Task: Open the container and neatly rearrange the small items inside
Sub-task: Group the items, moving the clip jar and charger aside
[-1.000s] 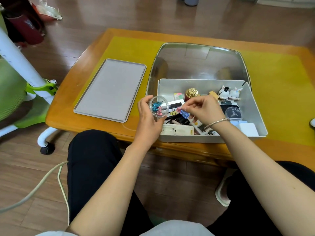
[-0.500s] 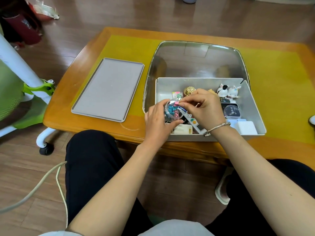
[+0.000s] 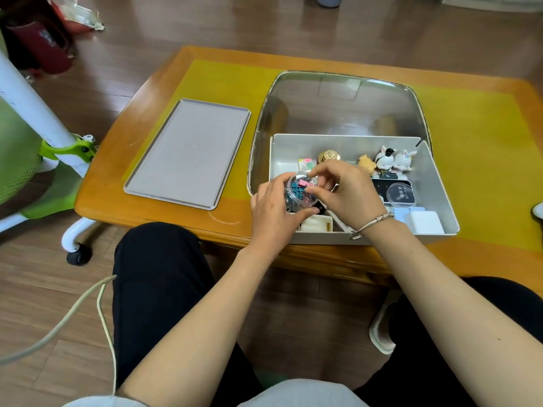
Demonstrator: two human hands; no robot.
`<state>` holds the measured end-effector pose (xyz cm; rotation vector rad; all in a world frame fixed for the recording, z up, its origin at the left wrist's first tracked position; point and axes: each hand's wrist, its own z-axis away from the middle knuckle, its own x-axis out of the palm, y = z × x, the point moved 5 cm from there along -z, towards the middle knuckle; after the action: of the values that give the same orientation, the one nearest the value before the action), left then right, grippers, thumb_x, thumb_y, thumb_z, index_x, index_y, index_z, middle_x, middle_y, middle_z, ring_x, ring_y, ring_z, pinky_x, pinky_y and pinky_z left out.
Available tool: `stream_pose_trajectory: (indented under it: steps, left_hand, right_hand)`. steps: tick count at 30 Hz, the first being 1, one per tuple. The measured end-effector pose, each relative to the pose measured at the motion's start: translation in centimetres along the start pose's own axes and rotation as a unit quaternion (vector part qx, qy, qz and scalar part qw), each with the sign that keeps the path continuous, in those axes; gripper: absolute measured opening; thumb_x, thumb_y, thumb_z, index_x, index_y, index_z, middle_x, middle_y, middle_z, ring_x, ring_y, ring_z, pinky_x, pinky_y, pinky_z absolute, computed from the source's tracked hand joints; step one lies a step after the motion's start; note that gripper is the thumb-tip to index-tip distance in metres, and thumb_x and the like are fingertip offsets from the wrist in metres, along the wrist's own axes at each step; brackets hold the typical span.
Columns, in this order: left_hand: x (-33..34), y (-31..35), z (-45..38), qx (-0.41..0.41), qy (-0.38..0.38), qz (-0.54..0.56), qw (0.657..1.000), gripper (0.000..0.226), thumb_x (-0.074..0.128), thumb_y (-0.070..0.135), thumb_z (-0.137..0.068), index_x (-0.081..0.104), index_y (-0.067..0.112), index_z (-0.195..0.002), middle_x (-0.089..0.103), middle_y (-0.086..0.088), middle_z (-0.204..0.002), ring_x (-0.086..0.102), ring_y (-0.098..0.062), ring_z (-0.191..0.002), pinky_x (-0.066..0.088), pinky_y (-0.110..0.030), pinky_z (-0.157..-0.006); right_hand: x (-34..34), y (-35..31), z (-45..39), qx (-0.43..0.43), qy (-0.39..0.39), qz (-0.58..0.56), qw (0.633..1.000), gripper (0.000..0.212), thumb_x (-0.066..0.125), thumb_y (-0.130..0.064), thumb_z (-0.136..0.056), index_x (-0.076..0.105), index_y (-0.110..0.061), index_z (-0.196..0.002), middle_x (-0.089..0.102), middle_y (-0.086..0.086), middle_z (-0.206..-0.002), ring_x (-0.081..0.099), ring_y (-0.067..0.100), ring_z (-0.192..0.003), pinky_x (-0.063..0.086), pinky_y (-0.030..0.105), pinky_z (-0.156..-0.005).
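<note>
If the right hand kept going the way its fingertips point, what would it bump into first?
Most likely the small clear jar of coloured clips, gripped by the left hand. The right hand has its fingertips already at the jar's open mouth, though exact depth is unclear.

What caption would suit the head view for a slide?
Left hand holds a clear jar of clips over the open grey box; right hand pinches at its mouth.

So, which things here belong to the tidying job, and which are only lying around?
Job: white container; its lid; clear jar of binder clips, gripped by left hand; right hand pinching at a pink clip; figurines.

Lying about: metal tray; green chair; cable.
</note>
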<state>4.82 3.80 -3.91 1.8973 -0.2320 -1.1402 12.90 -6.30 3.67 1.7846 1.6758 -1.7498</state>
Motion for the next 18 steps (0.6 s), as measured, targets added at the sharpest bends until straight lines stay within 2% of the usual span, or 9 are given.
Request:
stream_pose_trajectory:
  steps: [3,7,9,11,13,14,16,18]
  left_hand:
    - [0.0,0.1,0.0,0.007,-0.004,-0.007,1.0,0.073,0.078,0.05,-0.069,0.046,0.025,-0.13,0.055,0.004,-0.127,0.041,-0.014,-0.121,0.028,-0.032,-0.098]
    - [-0.2,0.3,0.0,0.024,-0.01,-0.008,1.0,0.069,0.077,0.047,-0.072,0.047,0.026,-0.13,0.055,0.006,-0.128,0.041,-0.013,-0.121,0.028,-0.033,-0.099]
    - [-0.3,0.3,0.0,0.022,-0.01,0.002,1.0,0.066,0.077,0.045,-0.073,0.048,0.026,-0.129,0.055,0.005,-0.127,0.042,-0.014,-0.121,0.028,-0.035,-0.101]
    - [-0.2,0.3,0.0,0.028,-0.014,-0.004,1.0,0.066,0.077,0.044,-0.074,0.048,0.024,-0.13,0.055,0.004,-0.127,0.042,-0.015,-0.121,0.028,-0.036,-0.101]
    - [-0.2,0.3,0.0,0.032,-0.017,-0.009,0.999,0.066,0.076,0.045,-0.074,0.048,0.024,-0.13,0.055,0.003,-0.126,0.041,-0.015,-0.121,0.027,-0.035,-0.101]
    - [-0.2,0.3,0.0,0.029,-0.016,-0.006,0.999,0.066,0.076,0.046,-0.074,0.048,0.024,-0.13,0.055,0.003,-0.125,0.041,-0.014,-0.12,0.027,-0.035,-0.101]
    - [-0.2,0.1,-0.1,0.016,-0.013,0.008,1.0,0.067,0.076,0.047,-0.073,0.046,0.027,-0.13,0.055,0.005,-0.125,0.04,-0.012,-0.119,0.028,-0.034,-0.101]
    - [-0.1,0.0,-0.2,0.009,-0.012,0.012,1.0,0.069,0.077,0.047,-0.072,0.045,0.028,-0.13,0.054,0.006,-0.124,0.04,-0.011,-0.118,0.028,-0.034,-0.1]
  right_hand:
    - [0.4,0.4,-0.2,0.033,-0.005,0.032,0.999,0.014,0.075,-0.014,-0.077,0.073,-0.01,-0.091,0.059,0.002,-0.074,0.052,0.015,-0.068,0.041,0.025,-0.072]
    - [1.2,0.0,-0.6,0.054,0.012,0.075,0.996,0.014,0.069,-0.018,-0.084,0.074,-0.009,-0.093,0.064,0.009,-0.089,0.053,0.016,-0.084,0.033,0.02,-0.075]
    - [1.6,-0.3,-0.4,0.058,0.011,0.086,0.995,0.015,0.065,-0.018,-0.086,0.074,-0.009,-0.096,0.063,0.009,-0.092,0.054,0.018,-0.087,0.035,0.021,-0.076]
    - [1.5,-0.7,-0.4,0.054,-0.018,0.066,0.996,0.017,0.065,-0.016,-0.087,0.074,-0.009,-0.099,0.061,0.01,-0.091,0.053,0.02,-0.088,0.039,0.023,-0.078]
    - [1.5,-1.0,-0.7,0.032,-0.089,0.05,0.994,0.019,0.065,-0.013,-0.087,0.073,-0.01,-0.104,0.058,0.009,-0.091,0.053,0.021,-0.088,0.043,0.028,-0.08]
    - [1.3,-1.1,-0.8,0.022,-0.125,0.055,0.99,0.022,0.064,-0.012,-0.087,0.071,-0.012,-0.107,0.057,0.008,-0.091,0.053,0.021,-0.087,0.042,0.029,-0.08]
    - [0.7,-1.2,-1.0,0.019,-0.158,0.048,0.986,0.025,0.065,-0.01,-0.086,0.07,-0.014,-0.11,0.054,0.003,-0.087,0.051,0.016,-0.078,0.039,0.022,-0.072]
    - [-0.3,-1.2,-1.1,0.031,-0.132,0.005,0.991,0.024,0.068,-0.008,-0.083,0.072,-0.014,-0.106,0.056,0.003,-0.081,0.049,0.01,-0.061,0.039,0.018,-0.061]
